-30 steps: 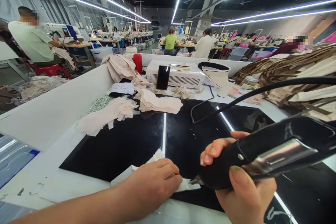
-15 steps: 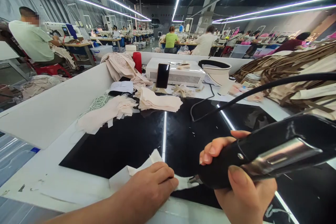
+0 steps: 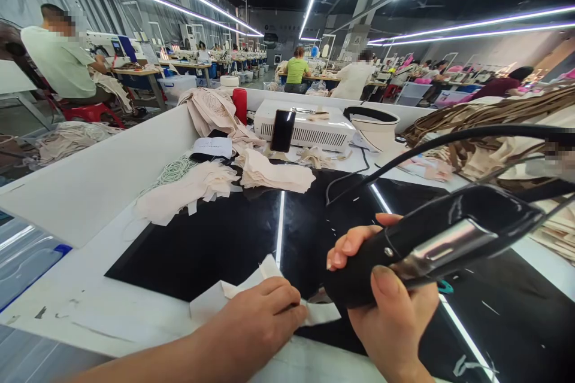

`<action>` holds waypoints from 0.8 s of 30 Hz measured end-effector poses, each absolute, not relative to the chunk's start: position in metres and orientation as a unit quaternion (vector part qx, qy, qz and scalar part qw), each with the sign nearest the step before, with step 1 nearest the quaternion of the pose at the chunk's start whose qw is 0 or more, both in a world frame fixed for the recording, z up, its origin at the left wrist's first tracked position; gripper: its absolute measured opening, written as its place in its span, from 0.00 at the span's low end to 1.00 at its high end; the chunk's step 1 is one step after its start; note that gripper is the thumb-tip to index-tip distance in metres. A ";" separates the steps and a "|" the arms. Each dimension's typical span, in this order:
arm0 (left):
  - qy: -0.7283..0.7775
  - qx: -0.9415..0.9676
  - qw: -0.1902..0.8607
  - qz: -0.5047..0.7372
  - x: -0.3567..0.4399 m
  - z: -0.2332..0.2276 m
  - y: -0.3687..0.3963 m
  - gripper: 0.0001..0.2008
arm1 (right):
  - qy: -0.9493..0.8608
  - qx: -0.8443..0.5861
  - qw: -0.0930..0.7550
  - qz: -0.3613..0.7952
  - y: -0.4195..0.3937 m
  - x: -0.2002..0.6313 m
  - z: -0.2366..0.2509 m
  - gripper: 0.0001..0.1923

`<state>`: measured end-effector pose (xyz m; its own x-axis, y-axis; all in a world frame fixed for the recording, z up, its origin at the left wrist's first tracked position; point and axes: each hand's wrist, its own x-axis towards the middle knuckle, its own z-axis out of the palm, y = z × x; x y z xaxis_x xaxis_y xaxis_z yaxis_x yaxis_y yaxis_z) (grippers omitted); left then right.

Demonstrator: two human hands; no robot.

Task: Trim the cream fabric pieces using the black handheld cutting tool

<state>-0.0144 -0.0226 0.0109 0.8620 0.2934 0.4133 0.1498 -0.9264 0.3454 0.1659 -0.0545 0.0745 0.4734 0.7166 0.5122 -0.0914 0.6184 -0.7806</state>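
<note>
My left hand [image 3: 263,317] is closed on a piece of cream cloth [image 3: 326,313] at the front edge of a glossy black board [image 3: 215,245]; thumb and fingers press together on it. Its upper corner and a narrow strip stick out past my fingers. In my right hand [image 3: 395,326] is a thick black hand tool [image 3: 431,251] with a cord and a silver metal lever. The fingers and thumb wrap around its body. Its front end hovers beside the cloth strip, just right of my left hand; the tip is mostly hidden.
Beyond the board lie two stacks of cream cloth pieces [image 3: 276,172] [image 3: 184,191], green cord [image 3: 168,173], a phone [image 3: 283,130] and a white vented box [image 3: 309,122]. The tool's black cable [image 3: 426,146] arches at right. Strap bundles [image 3: 485,111] fill the right side. Co-workers sit at sewing machines.
My right hand has moved left and slightly up with the tool, its front end now behind the cloth strip. The left hand stays on the cloth. The view has shifted slightly.
</note>
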 end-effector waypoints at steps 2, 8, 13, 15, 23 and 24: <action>0.115 0.953 0.155 0.233 -0.015 0.010 -0.023 0.12 | -0.447 -0.350 0.780 0.266 -0.055 0.165 0.074 0.18; 0.119 0.950 0.149 0.248 -0.013 0.011 -0.023 0.11 | -0.446 -0.354 0.777 0.270 -0.054 0.165 0.077 0.15; 0.119 0.949 0.150 0.252 -0.013 0.011 -0.023 0.09 | -0.442 -0.335 0.785 0.274 -0.052 0.162 0.074 0.18; 0.117 0.948 0.149 0.257 -0.013 0.010 -0.023 0.09 | -0.444 -0.338 0.782 0.276 -0.051 0.161 0.073 0.18; 0.111 0.954 0.139 0.243 -0.014 0.011 -0.024 0.10 | -0.446 -0.348 0.774 0.286 -0.049 0.163 0.073 0.18; 0.111 0.955 0.132 0.240 -0.014 0.011 -0.024 0.10 | -0.442 -0.353 0.775 0.282 -0.049 0.164 0.073 0.18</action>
